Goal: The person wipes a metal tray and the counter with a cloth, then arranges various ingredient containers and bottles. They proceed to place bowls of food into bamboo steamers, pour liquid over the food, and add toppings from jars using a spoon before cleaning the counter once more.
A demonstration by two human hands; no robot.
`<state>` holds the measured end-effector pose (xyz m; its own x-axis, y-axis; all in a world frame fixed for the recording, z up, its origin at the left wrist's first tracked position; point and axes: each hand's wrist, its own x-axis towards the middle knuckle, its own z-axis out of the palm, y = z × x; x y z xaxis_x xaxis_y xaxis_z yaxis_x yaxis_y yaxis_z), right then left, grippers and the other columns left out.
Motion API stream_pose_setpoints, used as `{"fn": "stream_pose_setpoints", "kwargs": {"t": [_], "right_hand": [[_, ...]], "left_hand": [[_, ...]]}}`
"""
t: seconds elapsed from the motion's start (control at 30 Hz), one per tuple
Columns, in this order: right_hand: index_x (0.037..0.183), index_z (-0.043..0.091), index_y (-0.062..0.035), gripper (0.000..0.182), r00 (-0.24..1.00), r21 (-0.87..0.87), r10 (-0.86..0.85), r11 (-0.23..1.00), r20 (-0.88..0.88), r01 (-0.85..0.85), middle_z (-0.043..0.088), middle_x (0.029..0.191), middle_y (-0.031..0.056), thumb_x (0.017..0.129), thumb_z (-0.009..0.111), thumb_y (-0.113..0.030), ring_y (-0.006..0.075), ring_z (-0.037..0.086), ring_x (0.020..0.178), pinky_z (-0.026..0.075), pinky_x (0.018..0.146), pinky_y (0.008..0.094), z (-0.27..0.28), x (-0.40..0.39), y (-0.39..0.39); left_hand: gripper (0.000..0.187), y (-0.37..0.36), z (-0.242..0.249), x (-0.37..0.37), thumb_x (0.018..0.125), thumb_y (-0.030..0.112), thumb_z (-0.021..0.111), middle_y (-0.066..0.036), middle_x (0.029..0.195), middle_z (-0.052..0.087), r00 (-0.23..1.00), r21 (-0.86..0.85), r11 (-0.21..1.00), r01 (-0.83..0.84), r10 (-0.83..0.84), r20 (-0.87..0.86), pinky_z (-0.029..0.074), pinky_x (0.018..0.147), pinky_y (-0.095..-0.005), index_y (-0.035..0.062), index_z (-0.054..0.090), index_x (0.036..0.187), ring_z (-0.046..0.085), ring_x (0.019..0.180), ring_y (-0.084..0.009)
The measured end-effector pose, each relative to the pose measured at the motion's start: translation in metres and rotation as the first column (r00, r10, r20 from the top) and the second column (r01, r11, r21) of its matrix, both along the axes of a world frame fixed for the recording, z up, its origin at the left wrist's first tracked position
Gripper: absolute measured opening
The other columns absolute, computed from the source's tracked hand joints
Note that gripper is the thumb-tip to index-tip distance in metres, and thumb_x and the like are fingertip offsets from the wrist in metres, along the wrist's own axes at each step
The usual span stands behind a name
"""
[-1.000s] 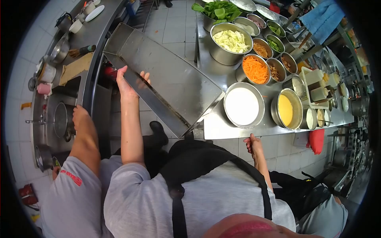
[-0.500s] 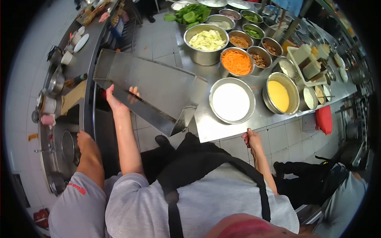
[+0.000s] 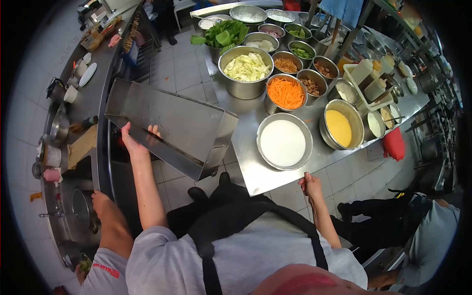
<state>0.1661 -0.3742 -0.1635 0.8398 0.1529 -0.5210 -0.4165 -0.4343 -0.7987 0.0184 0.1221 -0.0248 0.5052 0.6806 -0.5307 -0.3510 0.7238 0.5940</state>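
My left hand (image 3: 136,142) is wrapped round the near wall of a long rectangular metal tray (image 3: 182,115), thumb on one side and fingertips showing on the other. The tray is tilted, with only a few specks on its bottom. My right hand (image 3: 311,187), fingers curled, is beside the front edge of the steel table (image 3: 260,181); what it holds, if anything, cannot be made out. Nearest to it on the table stand a bowl of white liquid (image 3: 283,143) and a pot of yellow liquid (image 3: 339,129).
Shredded carrot (image 3: 286,93), chopped cabbage (image 3: 248,67), leafy greens (image 3: 223,35) and several other filled pots crowd the table. A basket of bottles (image 3: 366,81) stands at the right. On my left, a co-worker's hand (image 3: 101,202) touches the sink counter. Another person (image 3: 418,236) is at the right.
The camera view has shifted, so the table's things appear farther left and the near bowls lower. The tray in my left hand has moved a little left and down in view. My right hand stays by the table edge.
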Motion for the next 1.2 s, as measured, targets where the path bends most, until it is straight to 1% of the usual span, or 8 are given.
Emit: {"fn": "stream_pose_setpoints", "kwargs": {"t": [0.33, 0.37, 0.4, 0.43, 0.5, 0.6, 0.93, 1.2], "right_hand": [[0.063, 0.055, -0.0054, 0.046, 0.996, -0.024, -0.033, 0.999, -0.083, 0.032, 0.039, 0.044, 0.0, 0.091, 0.041, -0.04, 0.0081, 0.03, 0.035, 0.02, 0.033, 0.0235, 0.002, 0.001, -0.002], [0.063, 0.055, -0.0055, 0.046, 0.997, -0.03, -0.044, 0.999, -0.069, 0.042, 0.039, 0.044, -0.0001, 0.09, 0.042, -0.041, 0.0081, 0.031, 0.035, 0.02, 0.033, 0.0234, -0.001, -0.001, -0.003], [0.063, 0.055, -0.0055, 0.046, 0.995, -0.041, -0.018, 0.999, -0.103, 0.014, 0.039, 0.044, -0.0001, 0.09, 0.042, -0.041, 0.0081, 0.031, 0.035, 0.02, 0.033, 0.0234, -0.001, -0.003, -0.002], [0.063, 0.055, -0.0056, 0.047, 0.996, -0.043, -0.029, 0.999, -0.088, 0.025, 0.039, 0.044, -0.0003, 0.09, 0.042, -0.042, 0.0079, 0.031, 0.035, 0.02, 0.033, 0.0234, 0.003, -0.004, -0.001], [0.063, 0.055, -0.0057, 0.048, 0.996, -0.052, -0.035, 0.998, -0.084, 0.031, 0.039, 0.044, -0.0004, 0.09, 0.042, -0.043, 0.0077, 0.031, 0.035, 0.019, 0.033, 0.0233, 0.003, -0.002, -0.002], [0.063, 0.054, -0.0056, 0.049, 0.995, -0.085, -0.03, 0.996, -0.096, 0.022, 0.038, 0.043, -0.0012, 0.09, 0.041, -0.045, 0.0074, 0.03, 0.034, 0.019, 0.033, 0.0232, 0.003, 0.0, -0.004], [0.063, 0.054, -0.0037, 0.045, 0.995, -0.176, -0.018, 0.984, -0.102, 0.0, 0.039, 0.043, -0.0008, 0.092, 0.041, -0.035, 0.0065, 0.034, 0.035, 0.021, 0.034, 0.0223, 0.011, 0.001, -0.003], [0.063, 0.054, -0.0054, 0.045, 0.994, -0.223, 0.021, 0.974, -0.103, -0.044, 0.039, 0.042, -0.0008, 0.093, 0.037, -0.034, 0.0079, 0.031, 0.033, 0.021, 0.032, 0.0238, 0.009, 0.001, -0.01]], "left_hand": [[0.068, 0.033, -0.01, 0.019, 0.064, 0.046, 0.057, -0.019, 0.086, 0.046, 0.993, -0.055, 0.992, -0.113, 0.111, -0.028, 0.044, 0.065, -0.0468, 0.0003, 0.038, 0.112, 0.052, 0.069, -0.0325], [0.068, 0.045, -0.014, 0.019, 0.065, 0.046, 0.057, -0.019, 0.085, 0.046, 0.999, -0.09, 0.995, -0.035, 0.038, 0.023, 0.043, 0.064, -0.0465, -0.0007, 0.038, 0.11, 0.05, 0.067, -0.0327], [0.066, 0.053, -0.02, 0.021, 0.066, 0.047, 0.056, -0.019, 0.084, 0.046, 0.997, -0.072, 0.997, -0.001, 0.007, 0.071, 0.043, 0.063, -0.0466, -0.0007, 0.038, 0.108, 0.05, 0.068, -0.0331], [0.066, 0.043, -0.006, 0.027, 0.066, 0.046, 0.056, -0.019, 0.086, 0.045, 0.999, 0.072, 0.997, -0.041, 0.041, 0.01, 0.042, 0.065, -0.0485, -0.0001, 0.039, 0.109, 0.051, 0.071, -0.0344], [0.067, 0.049, -0.005, 0.035, 0.065, 0.046, 0.056, -0.02, 0.093, 0.044, 0.992, 0.073, 0.991, -0.114, 0.118, -0.053, 0.041, 0.069, -0.0506, 0.0005, 0.039, 0.112, 0.05, 0.08, -0.0364], [0.071, 0.064, -0.009, 0.045, 0.065, 0.045, 0.057, -0.019, 0.103, 0.041, 0.996, 0.052, 0.996, -0.072, 0.075, -0.048, 0.04, 0.075, -0.052, 0.0013, 0.038, 0.118, 0.047, 0.091, -0.0384], [0.073, 0.082, -0.024, 0.051, 0.066, 0.045, 0.056, -0.018, 0.104, 0.042, 0.992, -0.032, 0.996, -0.084, 0.08, -0.1, 0.04, 0.074, -0.0498, 0.0008, 0.034, 0.119, 0.048, 0.092, -0.0367], [0.063, 0.109, -0.035, 0.03, 0.066, 0.046, 0.053, -0.017, 0.097, 0.044, 0.996, -0.056, 0.996, -0.074, 0.071, -0.063, 0.039, 0.073, -0.0495, 0.0057, 0.042, 0.113, 0.049, 0.088, -0.0354]]}}
